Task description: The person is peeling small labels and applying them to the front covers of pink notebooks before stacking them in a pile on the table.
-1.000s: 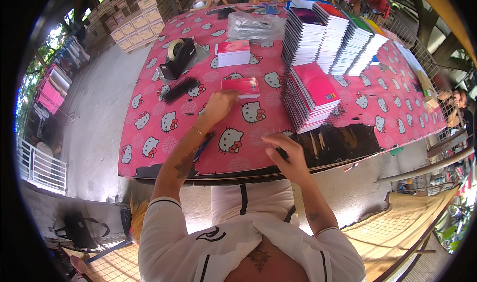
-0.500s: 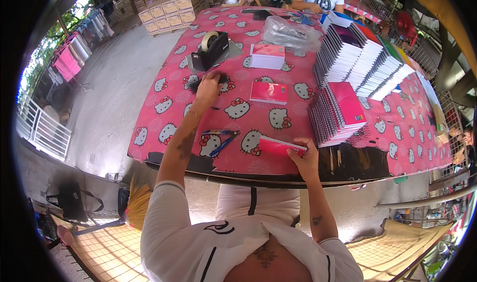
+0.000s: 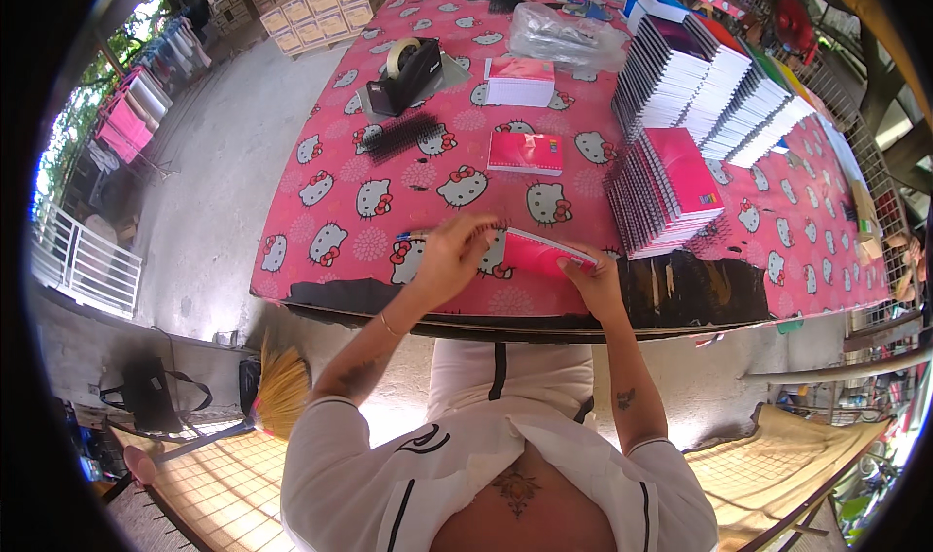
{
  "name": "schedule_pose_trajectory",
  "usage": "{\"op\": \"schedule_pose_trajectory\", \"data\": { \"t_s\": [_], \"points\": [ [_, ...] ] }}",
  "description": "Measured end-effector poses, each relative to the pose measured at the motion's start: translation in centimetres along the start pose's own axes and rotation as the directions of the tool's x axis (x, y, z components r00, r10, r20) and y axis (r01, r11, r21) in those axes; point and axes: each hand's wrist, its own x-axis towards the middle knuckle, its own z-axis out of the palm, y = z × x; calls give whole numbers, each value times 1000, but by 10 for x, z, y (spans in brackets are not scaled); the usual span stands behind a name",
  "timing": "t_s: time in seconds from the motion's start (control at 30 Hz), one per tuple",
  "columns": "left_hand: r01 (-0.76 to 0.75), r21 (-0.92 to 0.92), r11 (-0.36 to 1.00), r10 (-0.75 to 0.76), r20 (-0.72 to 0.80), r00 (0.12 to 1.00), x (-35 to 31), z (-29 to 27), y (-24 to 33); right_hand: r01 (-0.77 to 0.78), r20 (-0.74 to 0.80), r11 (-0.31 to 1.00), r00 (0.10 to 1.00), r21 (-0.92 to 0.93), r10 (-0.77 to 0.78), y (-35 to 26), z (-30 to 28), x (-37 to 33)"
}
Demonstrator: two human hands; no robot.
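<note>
At table's [image 3: 525, 304] near edge, head view: R hand [image 3: 595, 278] pinches pink notebook [image 3: 539, 257] at its right end, prob. to steady it; L hand [image 3: 465, 249] pinches, apparently, a thin dark coil [image 3: 501, 224] nr its left end. Loose coils [image 3: 400, 137] lie farther left, prob. for L reach; 1 pink stack [image 3: 671, 188] stands right.

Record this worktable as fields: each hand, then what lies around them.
Left hand: pinches a dark spiral binding coil by the notepad's left end
Right hand: grips a pink-covered notepad
Loose supplies: pile of black coils, near the black tape dispenser
Stacked: pink spiral notebooks, right of the hands
</note>
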Motion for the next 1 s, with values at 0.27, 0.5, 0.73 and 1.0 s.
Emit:
{"op": "schedule_pose_trajectory", "data": {
  "t_s": [0.27, 0.5, 0.73, 1.0],
  "points": [
    [-113, 94, 989, 126, -152, 980, -13, 17, -9, 11, 4, 999, 1000, -45, -10, -2, 0, 0],
    [-7, 15, 1000, 7, -29, 1000, -8, 14, -9, -45, 32, 999, 998, -8, 45, -4, -3, 0],
    [-202, 40, 979, 195, 142, 971, 12, 2, -16, -24, 76, 999, 997, -36, 27, -4, -8, 0],
    [-174, 37, 984, 150, 347, 926, 17, 9, -35, 35, 67, 963, 998, -269, -17, -8, -8, -2]
  ]
}}
